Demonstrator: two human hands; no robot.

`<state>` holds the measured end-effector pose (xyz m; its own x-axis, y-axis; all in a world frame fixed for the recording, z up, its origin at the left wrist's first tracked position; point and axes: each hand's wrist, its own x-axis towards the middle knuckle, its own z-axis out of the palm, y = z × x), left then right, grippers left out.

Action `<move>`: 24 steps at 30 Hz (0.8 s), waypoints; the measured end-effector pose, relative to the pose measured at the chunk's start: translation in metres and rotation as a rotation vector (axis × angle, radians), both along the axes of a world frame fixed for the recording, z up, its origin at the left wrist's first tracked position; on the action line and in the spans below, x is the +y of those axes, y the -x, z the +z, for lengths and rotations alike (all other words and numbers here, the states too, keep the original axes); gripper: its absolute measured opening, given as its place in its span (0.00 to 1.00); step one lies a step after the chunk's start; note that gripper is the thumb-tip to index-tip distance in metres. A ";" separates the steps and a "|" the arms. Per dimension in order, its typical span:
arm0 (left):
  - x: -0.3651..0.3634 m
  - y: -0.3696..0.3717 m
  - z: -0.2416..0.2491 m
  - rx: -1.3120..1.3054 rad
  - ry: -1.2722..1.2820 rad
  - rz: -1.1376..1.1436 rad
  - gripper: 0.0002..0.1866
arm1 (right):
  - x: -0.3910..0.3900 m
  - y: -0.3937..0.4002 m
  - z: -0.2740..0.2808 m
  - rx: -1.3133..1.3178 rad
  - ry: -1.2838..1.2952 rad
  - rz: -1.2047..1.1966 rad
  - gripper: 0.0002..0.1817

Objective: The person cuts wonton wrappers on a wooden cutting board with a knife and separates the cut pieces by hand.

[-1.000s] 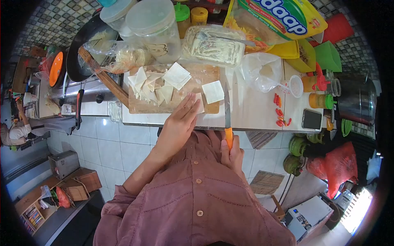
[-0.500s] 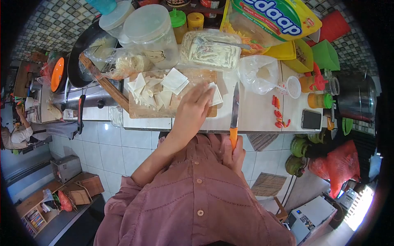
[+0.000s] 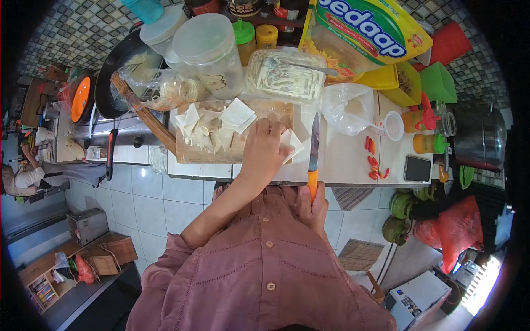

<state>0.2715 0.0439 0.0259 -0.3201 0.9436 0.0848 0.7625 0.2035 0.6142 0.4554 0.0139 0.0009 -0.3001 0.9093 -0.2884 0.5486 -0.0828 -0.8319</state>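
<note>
My left hand (image 3: 263, 148) is over the right end of a wooden cutting board (image 3: 190, 153). Its fingers are bent, and the thumb presses on a small stack of white square wrappers (image 3: 293, 144) at the board's right edge. My right hand (image 3: 314, 205) is wrapped round the orange handle of a knife (image 3: 315, 144), held at the counter's front edge with its blade pointing away from me. Further left on the board lie a heap of cut wrapper pieces (image 3: 191, 122) and a few larger squares (image 3: 238, 115).
Behind the board stand a clear tub (image 3: 287, 75) with a spoon across it and a tall lidded jar (image 3: 212, 60). Red chillies (image 3: 373, 161) and a phone (image 3: 417, 168) lie to the right. A wooden pestle (image 3: 144, 117) leans at the left, near a pan (image 3: 105, 83).
My left hand's fingers have gone from stretched out to bent, with the thumb now on the wrapper stack, which has turned slightly. The knife stays in my right hand, almost unmoved.
</note>
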 end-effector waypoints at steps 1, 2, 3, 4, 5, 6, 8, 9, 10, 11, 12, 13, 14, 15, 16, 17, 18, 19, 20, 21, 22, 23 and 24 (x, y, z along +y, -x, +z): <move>0.000 0.000 0.001 0.000 -0.002 0.002 0.25 | 0.001 0.000 -0.001 0.000 -0.002 0.002 0.14; -0.001 -0.001 0.001 -0.001 0.013 -0.008 0.25 | 0.001 0.000 -0.002 0.008 -0.013 0.002 0.14; 0.000 -0.001 0.001 -0.001 0.027 -0.017 0.24 | 0.002 0.000 -0.004 0.016 -0.024 0.002 0.14; 0.001 -0.002 0.002 0.000 0.026 -0.014 0.24 | 0.002 0.000 -0.006 0.017 -0.025 0.004 0.14; 0.002 -0.003 0.002 -0.033 0.043 0.004 0.23 | 0.003 0.000 -0.007 0.017 -0.021 0.004 0.13; 0.003 -0.004 0.003 -0.066 0.061 0.021 0.22 | 0.003 0.000 -0.009 0.018 -0.016 0.002 0.13; 0.004 -0.004 0.004 -0.045 0.052 0.012 0.21 | 0.004 0.000 -0.011 0.025 -0.022 0.001 0.13; 0.004 -0.004 0.004 -0.025 0.045 0.002 0.20 | 0.004 0.000 -0.011 0.032 -0.025 -0.001 0.13; 0.003 -0.005 0.004 -0.024 0.044 0.003 0.20 | 0.005 0.000 -0.010 0.032 -0.027 0.000 0.13; 0.003 -0.005 0.002 0.037 0.023 -0.009 0.19 | 0.006 0.001 -0.008 0.022 -0.012 0.001 0.13; 0.003 -0.005 0.002 0.097 0.003 -0.022 0.19 | 0.007 0.001 -0.007 0.012 0.003 0.002 0.13; 0.002 -0.005 0.003 0.098 0.002 -0.021 0.19 | 0.007 0.001 -0.007 0.013 0.002 0.002 0.13; 0.002 -0.005 0.004 0.049 0.028 -0.015 0.17 | 0.007 0.002 -0.008 0.016 -0.004 -0.003 0.13; 0.002 -0.004 0.006 0.001 0.053 -0.008 0.16 | 0.008 0.002 -0.008 0.019 -0.011 -0.009 0.13; 0.000 -0.002 0.009 0.002 0.052 -0.007 0.16 | 0.008 0.002 -0.007 0.020 -0.012 -0.008 0.13; -0.004 0.002 0.015 -0.068 0.046 0.046 0.14 | 0.009 0.002 -0.006 0.020 0.000 -0.011 0.13; -0.007 0.008 0.019 -0.138 0.040 0.098 0.13 | 0.009 0.002 -0.004 0.019 0.013 -0.015 0.14; -0.010 0.016 0.023 -0.137 0.040 0.098 0.13 | 0.010 0.003 -0.003 0.019 0.013 -0.015 0.14; -0.013 0.027 0.026 -0.159 -0.027 0.135 0.12 | 0.011 0.004 0.000 -0.008 0.033 -0.015 0.14; -0.015 0.037 0.028 -0.179 -0.095 0.172 0.12 | 0.012 0.005 0.001 -0.035 0.052 -0.015 0.14; -0.017 0.048 0.031 -0.179 -0.094 0.174 0.12 | 0.012 0.005 0.001 -0.034 0.053 -0.013 0.14; -0.018 0.059 0.034 -0.175 -0.083 0.227 0.13 | 0.012 0.006 0.002 -0.047 0.039 -0.001 0.14; -0.019 0.067 0.035 -0.171 -0.071 0.282 0.14 | 0.012 0.007 0.002 -0.061 0.025 0.013 0.14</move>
<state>0.2043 0.0246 0.0609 -0.5834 0.8092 0.0699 0.5667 0.3439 0.7488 0.4488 0.0262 0.0024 -0.2933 0.8978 -0.3286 0.5992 -0.0952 -0.7949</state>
